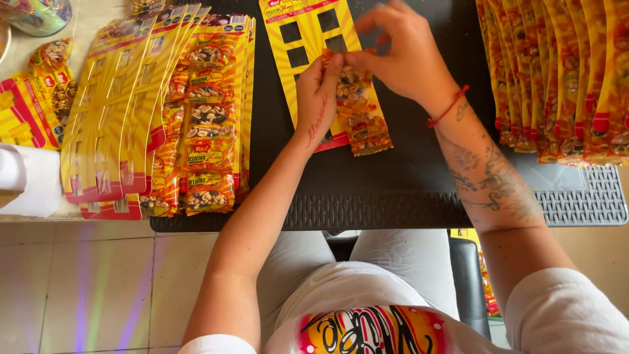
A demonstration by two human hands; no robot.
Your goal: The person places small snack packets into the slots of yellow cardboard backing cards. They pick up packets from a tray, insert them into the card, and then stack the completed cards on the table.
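I look straight down from a head camera at a black table [406, 177] and my operator's two bare hands. The left hand [319, 98] and the right hand [400, 49] meet near the top middle of the view, both pinching the top edge of a small snack packet [363, 118], orange and yellow, with nuts showing through it. The packet lies flat on the table, partly over the lower right of a yellow display card [298, 33] with dark rectangular cut-outs and a red bottom edge. The right wrist wears a thin red string bracelet [449, 108], and the forearm behind it is tattooed.

To the left, a stack of filled cards [209, 118] lies fanned, each carrying a column of the same packets. Just beside it, further left, sits a fan of empty yellow cards [111, 111]. At the far left edge is a white paper roll [26, 180]. Along the upper right, a row of loose packets [557, 72] overlaps like shingles, well apart from the hands. A grey ribbed mat [590, 200] shows at the right, under the table's black surface. Below, pale floor tiles [98, 282] and a white shirt with a bright print.
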